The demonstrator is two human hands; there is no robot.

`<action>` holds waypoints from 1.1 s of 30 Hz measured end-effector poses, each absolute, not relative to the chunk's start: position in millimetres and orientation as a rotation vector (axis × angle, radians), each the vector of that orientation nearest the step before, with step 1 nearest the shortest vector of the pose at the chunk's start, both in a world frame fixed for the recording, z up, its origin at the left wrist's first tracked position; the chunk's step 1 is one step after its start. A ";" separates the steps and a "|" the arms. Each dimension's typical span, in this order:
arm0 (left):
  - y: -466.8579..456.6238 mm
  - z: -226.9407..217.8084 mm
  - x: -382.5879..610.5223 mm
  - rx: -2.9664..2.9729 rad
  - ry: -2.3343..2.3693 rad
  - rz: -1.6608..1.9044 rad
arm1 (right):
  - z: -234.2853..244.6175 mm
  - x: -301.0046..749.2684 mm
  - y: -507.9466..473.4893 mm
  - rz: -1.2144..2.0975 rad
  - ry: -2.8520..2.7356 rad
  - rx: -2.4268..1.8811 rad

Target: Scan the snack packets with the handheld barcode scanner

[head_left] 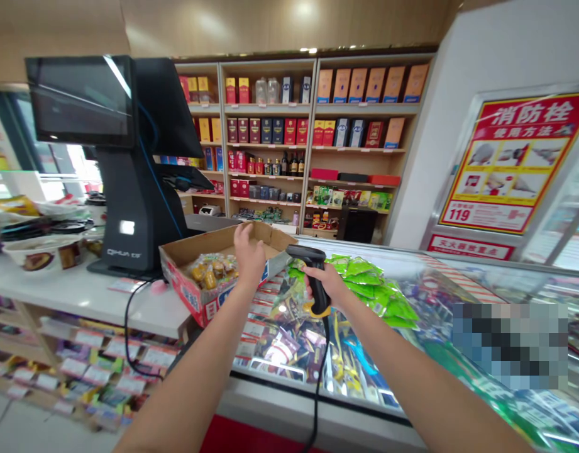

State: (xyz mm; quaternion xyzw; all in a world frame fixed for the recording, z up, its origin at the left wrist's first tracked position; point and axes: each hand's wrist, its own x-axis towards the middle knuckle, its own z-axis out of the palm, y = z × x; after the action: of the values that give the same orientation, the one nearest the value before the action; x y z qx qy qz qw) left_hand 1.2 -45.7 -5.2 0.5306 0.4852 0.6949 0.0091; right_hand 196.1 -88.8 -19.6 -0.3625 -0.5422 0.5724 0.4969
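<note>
My right hand (pixel 330 286) is wrapped round the handle of a black barcode scanner (pixel 306 253), held upright above the glass counter (pixel 251 349). The scanner's cable hangs down towards the front edge. Over the right part of an open cardboard box (pixel 188 296) is my left hand (pixel 250 257), its fingers raised and loosely apart, with nothing visible in them. Small wrapped yellow-brown snacks (pixel 214 272) lie in the left part of the box. Bright green packets (pixel 378 289) are piled on the glass just beyond and right of my right hand.
A black checkout terminal (pixel 143 189) stands left of the box, its cable (pixel 127 321) looping down the counter's front. Paper bowls (pixel 44 251) sit at far left. Shelves of boxed goods (pixel 270 132) line the back wall. A red-and-yellow fire hydrant sign (pixel 510 163) hangs at right.
</note>
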 end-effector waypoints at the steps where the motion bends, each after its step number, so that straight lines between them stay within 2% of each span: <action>1: -41.5 -8.0 11.4 1.734 1.487 2.054 | -22.0 205.3 -88.6 1.375 -1.289 -0.889; 7: -30.2 -35.9 76.7 2.266 1.292 0.835 | -42.2 258.5 -89.2 1.319 -1.189 -0.999; 10: -31.9 -55.2 98.0 2.428 1.273 0.609 | -55.2 276.8 -88.6 1.302 -1.163 -1.032; 19: -25.4 -84.0 102.9 2.402 1.500 0.480 | -81.1 286.1 -86.2 1.323 -1.210 -1.065; 22: -21.2 -87.3 95.4 2.283 1.497 0.637 | -79.4 282.5 -88.4 1.317 -1.224 -1.055; 27: -14.5 -92.1 90.4 1.481 1.150 1.184 | -72.0 280.2 -93.9 1.312 -1.207 -0.985; 33: -17.6 -80.7 89.3 0.737 0.633 1.189 | -65.9 281.7 -97.7 1.356 -1.243 -0.920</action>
State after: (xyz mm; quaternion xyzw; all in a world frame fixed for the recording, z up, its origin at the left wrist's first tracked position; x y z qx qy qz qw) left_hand 89.3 -17.6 -80.7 0.3334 0.2865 0.5380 0.7193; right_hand 281.7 -97.7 -65.9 -0.3830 -0.5176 0.5648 0.5161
